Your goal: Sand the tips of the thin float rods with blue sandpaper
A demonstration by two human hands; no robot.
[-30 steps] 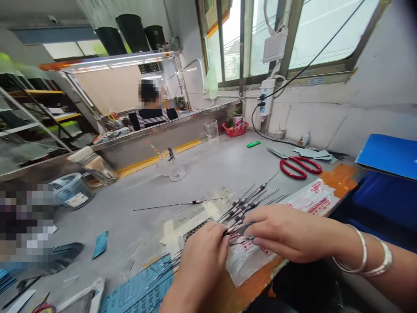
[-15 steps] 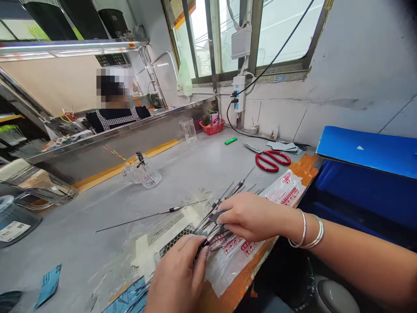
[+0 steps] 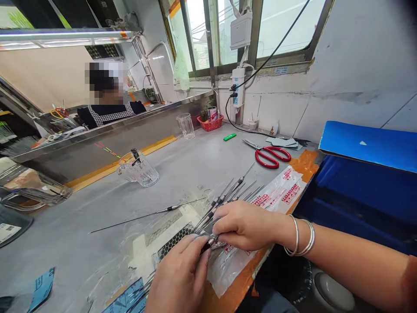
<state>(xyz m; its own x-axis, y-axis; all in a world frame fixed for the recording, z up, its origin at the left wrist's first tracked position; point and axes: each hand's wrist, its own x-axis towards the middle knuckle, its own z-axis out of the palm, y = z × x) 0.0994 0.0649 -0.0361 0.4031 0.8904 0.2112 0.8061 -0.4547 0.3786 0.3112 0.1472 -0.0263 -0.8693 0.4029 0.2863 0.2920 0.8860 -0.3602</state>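
My left hand point(image 3: 184, 271) is closed around a thin dark fishing float point(image 3: 206, 246), pinching its body between thumb and fingers. My right hand point(image 3: 243, 224) pinches a small grey piece of sandpaper point(image 3: 211, 227) against the float, close to the left fingertips. Under and behind the right hand lies a bundle of similar floats point(image 3: 224, 198), thin stems pointing away. One single float point(image 3: 171, 208) rests apart on the grey table. More thin stems run out beneath my left hand, over a blue printed sheet point(image 3: 128, 298).
Red-handled scissors point(image 3: 269, 155), grey sheets point(image 3: 283, 142) and a green object point(image 3: 230, 137) lie at the back. Glass mugs point(image 3: 145, 169) stand left. A blue bin point(image 3: 358, 195) is at the right, beside the plastic-covered table edge point(image 3: 276, 191). Another person point(image 3: 110, 114) sits beyond the partition.
My right hand has drawn slightly nearer my left, along the float, with the sandpaper. More of the float's shiny body shows between the hands. The view has shifted slightly.
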